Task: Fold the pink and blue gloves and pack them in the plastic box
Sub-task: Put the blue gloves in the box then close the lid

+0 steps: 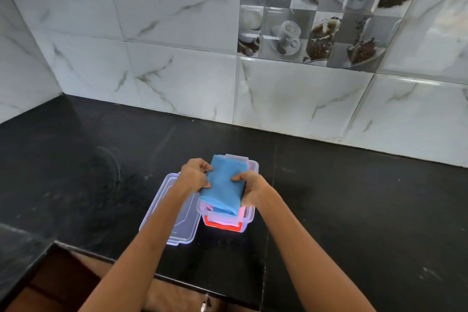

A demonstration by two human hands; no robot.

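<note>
A folded blue glove point(224, 185) is held just above the clear plastic box point(249, 215), which stands on the black counter. My left hand point(193, 175) grips the glove's left edge and my right hand point(249, 186) grips its right edge. Folded pink material point(228, 218) lies inside the box under the blue glove, and a red-orange band point(220, 225) shows through the box's near wall.
The box's clear lid point(174, 213) lies flat on the counter, touching the box's left side. The black counter point(354, 197) runs to a marble-tiled wall point(177, 58) behind. The counter's front edge point(106, 256) is cut in at the lower left.
</note>
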